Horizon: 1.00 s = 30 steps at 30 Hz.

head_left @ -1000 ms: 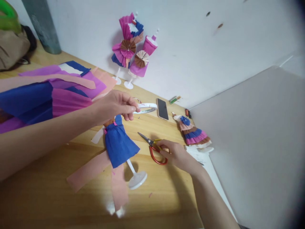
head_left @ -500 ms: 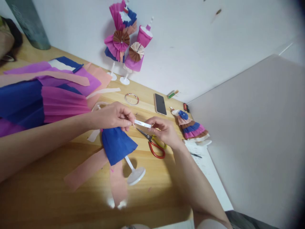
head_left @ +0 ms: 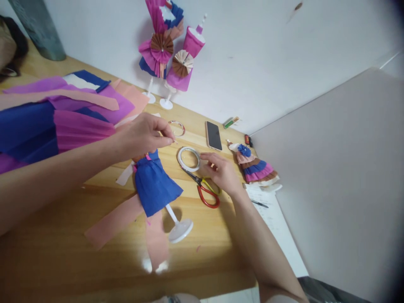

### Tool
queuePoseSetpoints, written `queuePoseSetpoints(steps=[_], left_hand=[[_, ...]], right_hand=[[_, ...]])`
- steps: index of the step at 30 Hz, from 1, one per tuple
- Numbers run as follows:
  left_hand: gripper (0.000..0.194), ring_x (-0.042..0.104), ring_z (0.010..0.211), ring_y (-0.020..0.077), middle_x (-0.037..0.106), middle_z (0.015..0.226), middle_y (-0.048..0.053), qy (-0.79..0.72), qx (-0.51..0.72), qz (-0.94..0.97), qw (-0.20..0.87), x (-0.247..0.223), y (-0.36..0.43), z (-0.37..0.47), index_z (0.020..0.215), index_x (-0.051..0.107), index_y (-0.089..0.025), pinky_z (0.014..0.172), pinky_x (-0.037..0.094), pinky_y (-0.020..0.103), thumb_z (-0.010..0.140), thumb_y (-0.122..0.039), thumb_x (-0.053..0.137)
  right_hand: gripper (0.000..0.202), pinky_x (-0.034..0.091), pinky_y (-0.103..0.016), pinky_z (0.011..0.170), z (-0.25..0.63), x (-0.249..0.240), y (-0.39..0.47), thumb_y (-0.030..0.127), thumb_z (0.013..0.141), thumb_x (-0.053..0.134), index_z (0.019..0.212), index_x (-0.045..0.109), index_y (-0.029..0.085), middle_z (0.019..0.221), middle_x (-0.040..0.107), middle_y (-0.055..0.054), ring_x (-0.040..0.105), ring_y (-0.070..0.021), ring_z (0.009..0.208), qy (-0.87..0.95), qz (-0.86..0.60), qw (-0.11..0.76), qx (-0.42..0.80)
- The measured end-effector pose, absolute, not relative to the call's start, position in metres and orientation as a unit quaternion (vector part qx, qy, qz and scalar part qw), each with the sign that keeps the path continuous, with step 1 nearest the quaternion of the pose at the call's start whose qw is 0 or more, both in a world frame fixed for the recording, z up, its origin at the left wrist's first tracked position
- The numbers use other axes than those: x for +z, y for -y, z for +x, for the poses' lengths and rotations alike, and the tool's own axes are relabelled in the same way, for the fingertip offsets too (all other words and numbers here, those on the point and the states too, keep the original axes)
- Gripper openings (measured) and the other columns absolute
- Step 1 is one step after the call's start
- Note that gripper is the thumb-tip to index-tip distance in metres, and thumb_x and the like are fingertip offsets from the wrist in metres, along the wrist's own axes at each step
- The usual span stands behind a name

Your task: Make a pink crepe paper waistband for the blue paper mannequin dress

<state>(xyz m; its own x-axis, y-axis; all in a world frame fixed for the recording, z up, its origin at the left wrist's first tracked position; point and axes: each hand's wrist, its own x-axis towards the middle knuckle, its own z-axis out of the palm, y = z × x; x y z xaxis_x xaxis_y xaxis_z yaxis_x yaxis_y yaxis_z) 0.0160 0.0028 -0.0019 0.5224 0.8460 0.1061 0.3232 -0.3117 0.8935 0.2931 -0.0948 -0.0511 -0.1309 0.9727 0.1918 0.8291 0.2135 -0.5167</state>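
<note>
The left hand point(head_left: 145, 132) pinches a tiny pale scrap point(head_left: 176, 142) near the blue crepe-paper dress point(head_left: 155, 185), while the loosely parted right hand point(head_left: 222, 171) is just beside the tape roll point(head_left: 180, 161), toward the wooden tabletop point(head_left: 217, 256)'s far edge.

The left hand point(head_left: 147, 133) pinches a tiny piece point(head_left: 176, 142), the right hand point(head_left: 222, 171) beside a tape roll point(head_left: 180, 160).

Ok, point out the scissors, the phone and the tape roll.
Scissors point(head_left: 199, 181), head view, on the pivot.
Phone point(head_left: 213, 135), head view, on the screen.
Tape roll point(head_left: 179, 158), head view, on the ring's left side.
</note>
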Motion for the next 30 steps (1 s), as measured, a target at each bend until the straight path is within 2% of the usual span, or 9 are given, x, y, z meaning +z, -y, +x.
queuePoseSetpoints(steps=[2, 5, 8, 11, 17, 20, 22, 25, 30], left_hand=[[0.008, 0.049, 0.043, 0.0074, 0.058, 0.047, -0.005, -0.374, 0.282, 0.767, 0.437, 0.001, 0.002, 0.016, 0.068, 0.07, -0.015, 0.046, 0.032, 0.018, 0.073, -0.013, 0.064], [0.009, 0.053, 0.049, 0.0082, 0.064, 0.053, -0.004, -0.359, 0.28, 0.792, 0.408, 0.001, 0.008, 0.017, 0.07, 0.074, -0.015, 0.05, 0.034, 0.018, 0.072, -0.014, 0.065], [0.011, 0.053, 0.05, 0.0087, 0.064, 0.054, -0.004, -0.372, 0.282, 0.793, 0.392, 0.001, 0.012, 0.017, 0.072, 0.076, -0.015, 0.049, 0.035, 0.018, 0.071, -0.015, 0.065], [0.012, 0.051, 0.047, 0.0085, 0.058, 0.046, -0.005, -0.366, 0.284, 0.785, 0.411, 0.002, 0.014, 0.015, 0.072, 0.076, -0.015, 0.048, 0.035, 0.018, 0.071, -0.014, 0.064], [0.013, 0.049, 0.039, 0.0077, 0.053, 0.041, -0.006, -0.367, 0.266, 0.762, 0.463, 0.009, 0.018, 0.009, 0.075, 0.077, -0.013, 0.042, 0.033, 0.018, 0.074, -0.015, 0.064], [0.02, 0.049, 0.038, 0.0075, 0.054, 0.044, -0.006, -0.349, 0.257, 0.742, 0.511, 0.013, 0.016, 0.005, 0.092, 0.079, -0.011, 0.041, 0.036, 0.018, 0.077, -0.017, 0.067], [0.037, 0.05, 0.039, 0.007, 0.062, 0.055, -0.004, -0.345, 0.268, 0.72, 0.54, 0.018, 0.012, 0.0, 0.115, 0.076, -0.01, 0.041, 0.037, 0.019, 0.079, -0.015, 0.068], [0.055, 0.048, 0.039, 0.0055, 0.072, 0.073, 0.003, -0.37, 0.326, 0.69, 0.53, 0.031, 0.005, -0.013, 0.141, 0.06, -0.009, 0.039, 0.034, 0.021, 0.086, -0.01, 0.063], [0.036, 0.052, 0.045, 0.0054, 0.071, 0.073, 0.003, -0.363, 0.356, 0.726, 0.462, 0.054, 0.01, -0.032, 0.126, 0.07, -0.01, 0.047, 0.038, 0.021, 0.091, -0.011, 0.062]], right_hand=[[0.026, 0.052, -0.03, 0.062, 0.279, -0.042, 0.097, 0.022, 0.089, 0.059, 0.11, 0.073, 0.018, 0.084, 0.077, -0.006, 0.068, -0.018, 0.067, 0.702, -0.623, 0.298, 0.172], [0.035, 0.043, -0.026, 0.052, 0.248, -0.025, 0.101, 0.033, 0.092, 0.063, 0.124, 0.066, 0.017, 0.055, 0.057, 0.006, 0.056, -0.0136, 0.049, 0.689, -0.595, 0.354, 0.214], [0.029, 0.045, -0.026, 0.056, 0.216, -0.009, 0.101, 0.029, 0.086, 0.075, 0.113, 0.066, 0.019, 0.07, 0.067, 0.003, 0.056, -0.0123, 0.056, 0.733, -0.544, 0.371, 0.171], [0.008, 0.046, -0.026, 0.06, 0.197, -0.002, 0.096, 0.021, 0.088, 0.071, 0.094, 0.066, 0.02, 0.085, 0.07, -0.002, 0.058, -0.012, 0.063, 0.765, -0.514, 0.376, 0.088], [0.018, 0.043, -0.026, 0.057, 0.19, -0.002, 0.082, 0.017, 0.092, 0.063, 0.074, 0.063, 0.02, 0.068, 0.064, 0.001, 0.054, -0.0126, 0.058, 0.779, -0.491, 0.386, 0.053], [0.019, 0.042, -0.026, 0.057, 0.191, 0.004, 0.085, 0.018, 0.09, 0.064, 0.071, 0.062, 0.02, 0.065, 0.063, 0.002, 0.054, -0.0132, 0.057, 0.769, -0.489, 0.407, 0.052], [0.02, 0.044, -0.028, 0.058, 0.193, 0.01, 0.088, 0.019, 0.089, 0.065, 0.069, 0.062, 0.021, 0.064, 0.064, 0.001, 0.055, -0.0145, 0.058, 0.763, -0.491, 0.419, 0.037], [0.021, 0.047, -0.031, 0.062, 0.194, 0.016, 0.087, 0.023, 0.09, 0.065, 0.07, 0.065, 0.022, 0.067, 0.067, -0.002, 0.059, -0.0172, 0.061, 0.773, -0.492, 0.392, 0.078], [0.011, 0.049, -0.032, 0.066, 0.174, 0.006, 0.054, 0.023, 0.082, 0.075, 0.072, 0.075, 0.02, 0.075, 0.067, -0.004, 0.06, -0.0194, 0.072, 0.811, -0.448, 0.299, 0.229]])
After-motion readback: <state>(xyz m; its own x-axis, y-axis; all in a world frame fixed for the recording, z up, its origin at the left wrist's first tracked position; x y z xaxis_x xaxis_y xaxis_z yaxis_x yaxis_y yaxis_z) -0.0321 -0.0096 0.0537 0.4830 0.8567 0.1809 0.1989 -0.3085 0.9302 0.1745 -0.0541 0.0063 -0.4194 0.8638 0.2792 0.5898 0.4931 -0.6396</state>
